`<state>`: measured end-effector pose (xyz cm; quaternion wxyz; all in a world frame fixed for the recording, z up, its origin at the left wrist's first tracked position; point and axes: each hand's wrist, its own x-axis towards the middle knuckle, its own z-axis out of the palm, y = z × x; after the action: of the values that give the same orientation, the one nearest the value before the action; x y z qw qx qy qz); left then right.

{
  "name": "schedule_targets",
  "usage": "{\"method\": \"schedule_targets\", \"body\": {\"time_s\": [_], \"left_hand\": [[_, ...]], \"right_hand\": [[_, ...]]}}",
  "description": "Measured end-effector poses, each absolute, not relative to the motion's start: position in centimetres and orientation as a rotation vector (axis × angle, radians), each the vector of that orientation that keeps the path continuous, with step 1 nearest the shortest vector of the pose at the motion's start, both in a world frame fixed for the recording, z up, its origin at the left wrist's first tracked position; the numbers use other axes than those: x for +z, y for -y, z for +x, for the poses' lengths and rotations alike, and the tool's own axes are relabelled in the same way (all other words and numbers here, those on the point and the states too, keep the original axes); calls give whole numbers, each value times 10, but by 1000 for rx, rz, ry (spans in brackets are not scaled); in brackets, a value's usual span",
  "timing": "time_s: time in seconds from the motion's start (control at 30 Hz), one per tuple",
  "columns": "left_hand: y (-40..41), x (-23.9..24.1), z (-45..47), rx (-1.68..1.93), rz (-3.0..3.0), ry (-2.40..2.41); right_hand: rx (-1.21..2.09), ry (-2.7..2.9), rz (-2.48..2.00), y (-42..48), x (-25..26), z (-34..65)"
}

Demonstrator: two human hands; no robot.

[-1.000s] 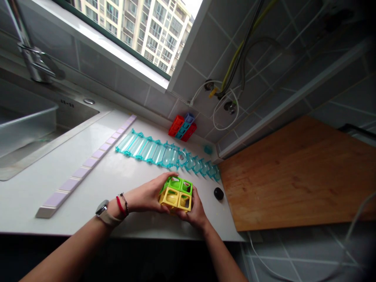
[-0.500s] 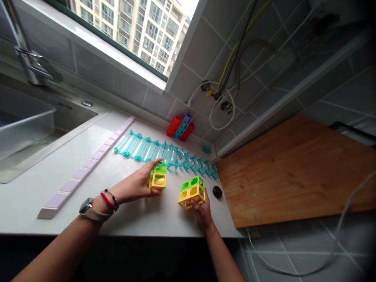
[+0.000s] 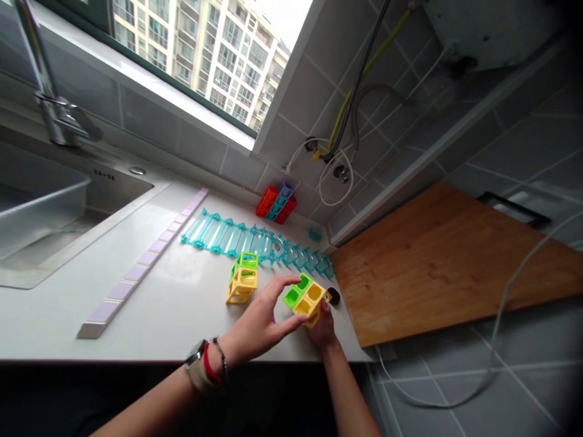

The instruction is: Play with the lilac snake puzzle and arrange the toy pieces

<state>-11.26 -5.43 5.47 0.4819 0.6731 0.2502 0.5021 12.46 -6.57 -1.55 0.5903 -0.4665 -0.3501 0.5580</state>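
A green-and-yellow frame-cube piece (image 3: 306, 297) is held just above the white counter (image 3: 173, 291), near its front edge. My right hand (image 3: 324, 325) grips it from below and behind. My left hand (image 3: 264, 321) pinches it from the left, fingers above and under it. A second green-and-yellow stack (image 3: 242, 278) stands free on the counter to the left, with no hand on it. A small black round object (image 3: 334, 296) lies just right of the held piece.
A row of clear teal track pieces (image 3: 255, 243) lies behind the blocks. A red, teal and blue cube cluster (image 3: 276, 203) sits by the wall. A long lilac strip (image 3: 146, 258) runs diagonally at left, beside the sink (image 3: 45, 200). A wooden board (image 3: 450, 261) lies at right.
The joined block was pulled into two halves. My left hand set its half on the counter, let go, and moved right onto the piece in my right hand.
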Motion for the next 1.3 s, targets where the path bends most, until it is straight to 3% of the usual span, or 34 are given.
{"method": "schedule_targets", "body": {"time_s": [0.1,0.23,0.47,0.83,0.97,1.3], "left_hand": [[55,24,-90,1125,1356,-759],[56,2,-73,846,1003,-559],[59,1,-63,981,955,-556],[53,5,-69,982,1126,-528],[49,-8,-69,975,1122,-657],[44,-8,-72,1002,1048,-769]], "right_hand": [[1474,899,-1117,85,-6,125],[1562,939,-1190,102,8,117],[1023,1074,-1380,103,40,100],[880,987,-1338,98,51,104],[424,1187,-1681,60,53,144],[198,1539,-2072,-17,30,180]]}}
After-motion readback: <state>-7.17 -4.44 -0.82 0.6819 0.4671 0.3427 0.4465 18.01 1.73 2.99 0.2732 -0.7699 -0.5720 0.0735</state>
